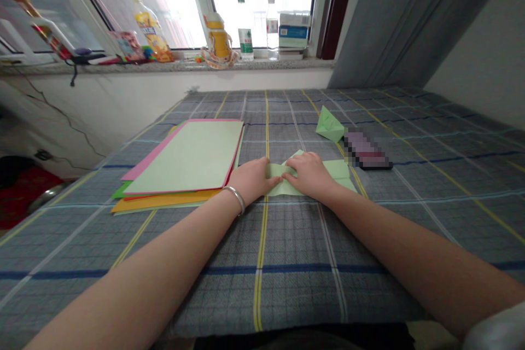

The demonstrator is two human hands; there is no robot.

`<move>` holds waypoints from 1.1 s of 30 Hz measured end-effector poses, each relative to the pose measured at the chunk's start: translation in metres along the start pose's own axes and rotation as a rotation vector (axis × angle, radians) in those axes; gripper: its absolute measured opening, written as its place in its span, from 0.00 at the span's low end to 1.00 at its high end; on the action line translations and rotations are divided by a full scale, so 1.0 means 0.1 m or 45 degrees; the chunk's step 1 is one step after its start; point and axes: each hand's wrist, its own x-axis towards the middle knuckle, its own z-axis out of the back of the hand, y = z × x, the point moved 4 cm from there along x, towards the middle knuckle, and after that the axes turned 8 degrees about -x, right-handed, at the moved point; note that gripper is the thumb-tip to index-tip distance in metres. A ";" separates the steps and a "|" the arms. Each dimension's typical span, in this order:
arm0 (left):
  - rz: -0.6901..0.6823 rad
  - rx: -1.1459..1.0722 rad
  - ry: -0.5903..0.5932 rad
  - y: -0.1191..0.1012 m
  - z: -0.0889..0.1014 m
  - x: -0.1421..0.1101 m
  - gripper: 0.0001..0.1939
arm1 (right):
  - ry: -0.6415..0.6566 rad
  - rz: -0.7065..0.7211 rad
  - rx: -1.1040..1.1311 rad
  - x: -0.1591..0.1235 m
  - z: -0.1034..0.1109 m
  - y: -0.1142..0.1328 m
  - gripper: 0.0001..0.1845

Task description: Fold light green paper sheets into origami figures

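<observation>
A partly folded sheet of light green paper [338,170] lies on the plaid cloth in front of me, with creases and a raised point at its far edge. My left hand [252,178], with a silver bangle at the wrist, grips the paper's left part between thumb and fingers. Close beside it, my right hand [308,174] pinches the middle of the same paper, the two thumbs nearly meeting. Both palms hide part of the folds. Beyond my right hand stands a folded green paper piece [329,124] with a pointed top.
A stack of coloured paper [188,158] lies at the left, near my left hand. A phone [368,149], partly blurred, rests at the right. Bottles, a yellow flask [219,38] and boxes [293,33] line the windowsill [270,65] behind the plaid-covered surface [295,251].
</observation>
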 end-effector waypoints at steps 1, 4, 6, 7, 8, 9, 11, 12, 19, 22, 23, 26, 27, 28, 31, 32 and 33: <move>-0.002 -0.003 0.007 0.00 0.00 0.01 0.21 | -0.005 0.009 -0.007 0.00 0.00 0.00 0.11; -0.041 -0.033 0.022 0.05 0.00 0.03 0.18 | 0.002 0.023 -0.015 0.00 0.01 0.00 0.11; -0.065 -0.072 0.042 0.10 0.00 0.04 0.17 | 0.021 0.014 -0.013 0.00 0.02 0.00 0.11; -0.075 -0.093 0.057 0.11 0.01 0.04 0.16 | 0.029 0.006 -0.011 0.01 0.02 0.00 0.11; -0.081 -0.111 0.071 0.12 0.01 0.05 0.16 | 0.036 -0.001 -0.010 0.01 0.02 0.00 0.11; -0.081 -0.125 0.080 0.12 0.02 0.05 0.15 | 0.040 -0.006 -0.010 0.01 0.02 0.00 0.11; -0.065 -0.130 0.089 0.12 0.03 0.05 0.14 | 0.045 -0.009 -0.010 0.01 0.02 0.00 0.11; -0.050 -0.124 0.092 0.12 0.04 0.05 0.13 | 0.048 -0.008 -0.011 0.01 0.01 0.00 0.11; 0.049 -0.169 0.164 0.17 0.05 0.08 0.05 | 0.037 -0.019 0.000 0.00 0.00 -0.01 0.12; 0.069 -0.249 0.153 0.22 0.05 0.06 0.05 | 0.038 -0.019 0.008 0.00 0.00 -0.01 0.12; 0.072 -0.281 0.148 0.24 0.05 0.06 0.07 | 0.038 -0.015 0.011 0.00 0.00 -0.01 0.12; 0.117 -0.412 0.194 0.30 0.04 0.02 0.15 | 0.037 -0.006 0.013 0.01 0.00 -0.01 0.13; 0.139 -0.445 0.204 0.30 0.04 0.00 0.16 | 0.038 -0.003 0.014 0.01 0.00 -0.01 0.13; 0.153 -0.459 0.179 0.30 0.06 -0.01 0.16 | 0.038 -0.001 0.017 0.01 0.00 -0.02 0.13; 0.047 -0.378 -0.126 0.20 0.16 -0.04 0.11 | 0.036 0.003 0.033 0.02 -0.01 -0.02 0.13; -0.040 -0.336 -0.253 0.14 0.20 -0.06 0.10 | 0.033 0.005 0.037 0.02 -0.01 -0.03 0.13; -0.138 -0.300 -0.324 0.07 0.20 -0.07 0.10 | 0.033 0.011 0.037 0.02 -0.01 -0.03 0.13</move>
